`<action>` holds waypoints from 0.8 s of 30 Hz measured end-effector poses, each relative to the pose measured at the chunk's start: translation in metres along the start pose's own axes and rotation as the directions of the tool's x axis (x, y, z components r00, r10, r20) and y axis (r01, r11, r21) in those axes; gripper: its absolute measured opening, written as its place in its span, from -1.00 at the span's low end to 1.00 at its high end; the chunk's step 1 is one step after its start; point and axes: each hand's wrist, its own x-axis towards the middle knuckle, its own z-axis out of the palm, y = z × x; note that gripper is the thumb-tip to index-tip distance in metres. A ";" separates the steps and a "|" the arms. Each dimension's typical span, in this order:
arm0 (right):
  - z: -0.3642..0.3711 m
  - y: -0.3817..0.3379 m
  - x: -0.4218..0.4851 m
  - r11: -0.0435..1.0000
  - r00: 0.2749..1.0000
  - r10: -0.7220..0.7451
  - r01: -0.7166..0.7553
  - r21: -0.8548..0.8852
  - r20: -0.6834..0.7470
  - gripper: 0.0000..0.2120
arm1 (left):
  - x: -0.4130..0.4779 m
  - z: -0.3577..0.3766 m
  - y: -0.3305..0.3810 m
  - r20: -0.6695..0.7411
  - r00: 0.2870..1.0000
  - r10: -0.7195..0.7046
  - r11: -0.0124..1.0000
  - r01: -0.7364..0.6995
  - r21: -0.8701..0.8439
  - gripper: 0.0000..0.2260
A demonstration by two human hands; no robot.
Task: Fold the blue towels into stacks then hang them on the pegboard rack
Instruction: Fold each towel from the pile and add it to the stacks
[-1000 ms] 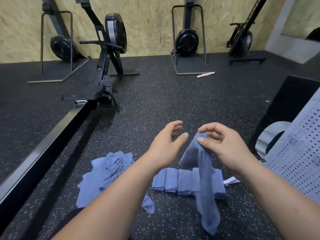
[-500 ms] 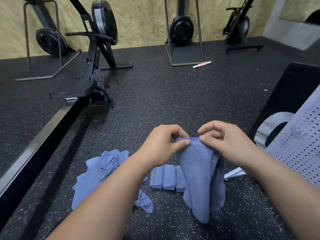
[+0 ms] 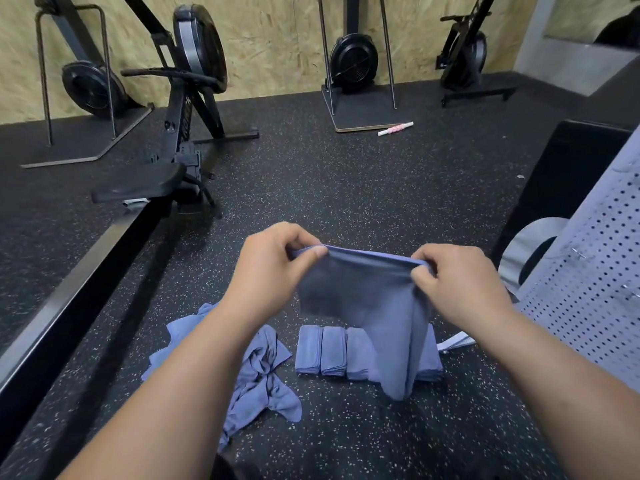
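Observation:
A blue towel (image 3: pixel 377 306) hangs in the air in front of me, its top edge stretched between both hands. My left hand (image 3: pixel 273 268) pinches the left corner and my right hand (image 3: pixel 460 282) pinches the right corner. Below it, a row of folded blue towels (image 3: pixel 327 351) lies on the dark floor, partly hidden behind the hanging towel. A loose heap of unfolded blue towels (image 3: pixel 263 375) lies to the left of the row, partly covered by my left forearm. The grey pegboard rack (image 3: pixel 588 289) stands at the right edge.
A rowing machine (image 3: pixel 180 140) and its long rail (image 3: pixel 69 296) run along the left. More machines stand against the wooden back wall. A pink and white roller (image 3: pixel 395 128) lies on the floor far ahead. A black box (image 3: pixel 568 174) sits at the right.
My left hand has taken hold of the towel's top edge, and both hands have moved apart, spreading the towel from a narrow hanging strip into a wide sheet.

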 end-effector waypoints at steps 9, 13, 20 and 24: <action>-0.008 0.020 0.006 0.994 1.000 -0.008 0.006 0.111 0.024 -0.81 | 0.002 -0.023 -0.028 -0.214 0.950 -0.227 0.962 0.253 0.104 -0.82; -0.010 0.013 0.005 0.968 0.999 -0.040 0.030 0.250 0.033 -0.84 | 0.003 -0.019 -0.032 -0.229 0.939 -0.258 0.953 0.286 0.098 -0.86; -0.001 -0.008 0.001 0.904 0.991 -0.117 0.080 0.419 0.062 -0.85 | -0.006 0.013 -0.005 0.137 0.990 -0.036 0.996 0.047 -0.078 -0.73; 0.008 -0.019 -0.002 0.885 0.967 -0.212 0.128 0.447 0.143 -0.86 | -0.015 0.039 0.014 0.379 0.923 0.068 0.979 0.011 -0.203 -0.76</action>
